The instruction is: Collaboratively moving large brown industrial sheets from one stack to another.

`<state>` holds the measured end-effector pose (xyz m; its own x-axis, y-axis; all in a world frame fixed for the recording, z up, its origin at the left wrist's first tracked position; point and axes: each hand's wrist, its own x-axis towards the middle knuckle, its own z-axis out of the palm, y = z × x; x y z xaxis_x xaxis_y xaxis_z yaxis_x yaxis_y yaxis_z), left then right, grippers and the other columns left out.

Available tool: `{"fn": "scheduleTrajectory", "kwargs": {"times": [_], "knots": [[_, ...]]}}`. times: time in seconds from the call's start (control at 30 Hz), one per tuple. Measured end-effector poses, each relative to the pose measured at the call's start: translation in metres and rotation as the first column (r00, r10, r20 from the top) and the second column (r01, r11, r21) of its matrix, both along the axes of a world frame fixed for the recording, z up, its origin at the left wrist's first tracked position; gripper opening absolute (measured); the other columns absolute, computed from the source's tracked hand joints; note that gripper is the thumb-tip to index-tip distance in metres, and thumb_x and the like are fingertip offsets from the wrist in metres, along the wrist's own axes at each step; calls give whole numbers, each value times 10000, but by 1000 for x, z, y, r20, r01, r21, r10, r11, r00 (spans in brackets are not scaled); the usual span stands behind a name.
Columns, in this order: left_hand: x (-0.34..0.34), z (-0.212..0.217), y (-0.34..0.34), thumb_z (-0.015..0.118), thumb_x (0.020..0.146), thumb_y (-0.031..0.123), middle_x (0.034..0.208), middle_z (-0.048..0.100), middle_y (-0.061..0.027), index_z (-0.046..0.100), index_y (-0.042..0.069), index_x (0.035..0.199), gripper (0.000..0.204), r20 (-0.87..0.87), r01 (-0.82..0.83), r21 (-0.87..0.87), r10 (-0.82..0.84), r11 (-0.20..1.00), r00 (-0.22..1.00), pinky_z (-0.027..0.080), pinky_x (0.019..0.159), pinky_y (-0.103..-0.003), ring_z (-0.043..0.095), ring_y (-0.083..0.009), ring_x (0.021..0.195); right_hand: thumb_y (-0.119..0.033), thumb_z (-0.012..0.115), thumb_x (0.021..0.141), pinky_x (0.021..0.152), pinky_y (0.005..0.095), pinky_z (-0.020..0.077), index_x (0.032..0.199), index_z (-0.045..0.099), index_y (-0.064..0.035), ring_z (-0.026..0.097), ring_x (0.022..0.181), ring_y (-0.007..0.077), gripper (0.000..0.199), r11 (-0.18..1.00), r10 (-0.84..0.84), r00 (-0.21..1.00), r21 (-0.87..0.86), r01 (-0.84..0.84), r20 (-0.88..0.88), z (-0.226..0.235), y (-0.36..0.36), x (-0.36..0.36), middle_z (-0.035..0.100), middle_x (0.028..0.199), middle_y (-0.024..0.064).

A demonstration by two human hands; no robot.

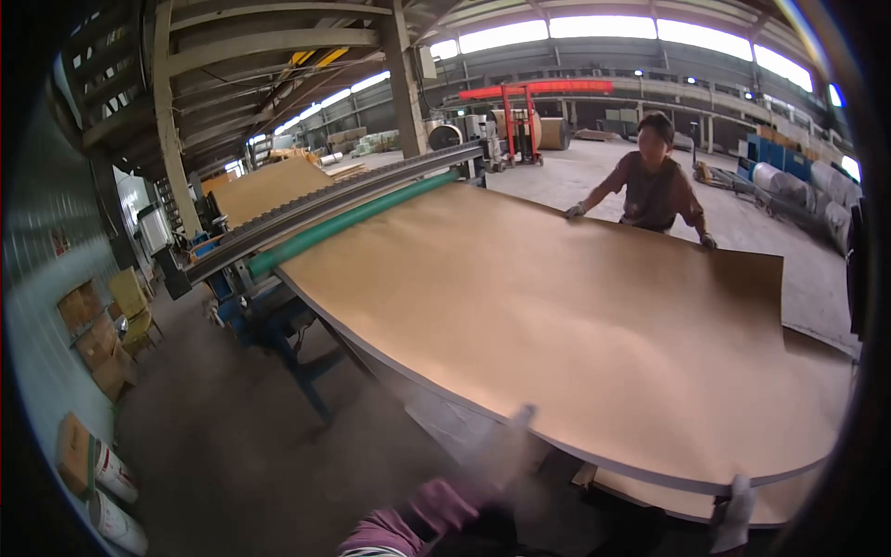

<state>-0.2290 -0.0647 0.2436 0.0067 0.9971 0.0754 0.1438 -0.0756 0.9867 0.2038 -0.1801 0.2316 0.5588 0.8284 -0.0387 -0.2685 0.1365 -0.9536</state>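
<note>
A large brown paperboard sheet [557, 306] with a pale edge stretches from the roller machine toward me. My left hand [501, 450], gloved and blurred, is at its near edge, the thumb tip above the edge and the other fingers mostly hidden below. Farther right, my gloved right hand [735, 515] grips the same edge, fingertips over the top. Across the sheet, a co-worker [650, 181] in a dark top and gloves has both hands at the far edge. Near the co-worker's right-side hand, the sheet's far corner bends upward.
At the sheet's far left end stands a machine with a green roller [362, 218] and dark crossbeam [343, 195] on a blue frame [302, 371]. More brown sheet [650, 492] lies below the near edge. White buckets [116, 473] and a carton [74, 450] stand lower left. A red lifter [520, 125] is behind.
</note>
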Motion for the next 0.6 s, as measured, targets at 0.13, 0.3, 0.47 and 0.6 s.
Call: {"fn": "scheduleTrajectory", "kwargs": {"times": [0.13,0.3,0.47,0.6], "knots": [[-63,45,40,490,907,331,1067,588,-121,491,-19,1167,435,633,-141,-21,122,990,764,530,805,-336,597,-212,959,-328,549,868,341,307,309,793,512,-126,393,383,112,219,942,-270,963,211,259,21,56,-6,-4,450,528,-27],[-108,57,61,571,843,323,999,614,-110,619,-44,1001,403,237,-457,100,425,884,874,425,873,-316,537,-188,950,-380,481,901,325,258,300,704,490,-169,387,363,92,288,983,139,961,80,-162,241,263,36,-151,444,507,-40],[-176,26,82,550,838,236,811,562,-20,613,43,808,205,258,-460,91,425,883,868,434,721,-306,497,-144,727,-431,413,933,309,210,291,615,469,-212,381,343,72,390,977,135,934,-203,-69,330,174,-36,144,439,486,-53],[-186,-57,180,548,863,249,939,611,-78,608,-11,999,300,271,-234,38,215,972,938,456,794,-321,556,-190,867,-403,498,873,308,228,296,635,584,-95,419,342,86,399,970,-141,582,-8,245,801,187,-30,164,487,470,-19]]}}
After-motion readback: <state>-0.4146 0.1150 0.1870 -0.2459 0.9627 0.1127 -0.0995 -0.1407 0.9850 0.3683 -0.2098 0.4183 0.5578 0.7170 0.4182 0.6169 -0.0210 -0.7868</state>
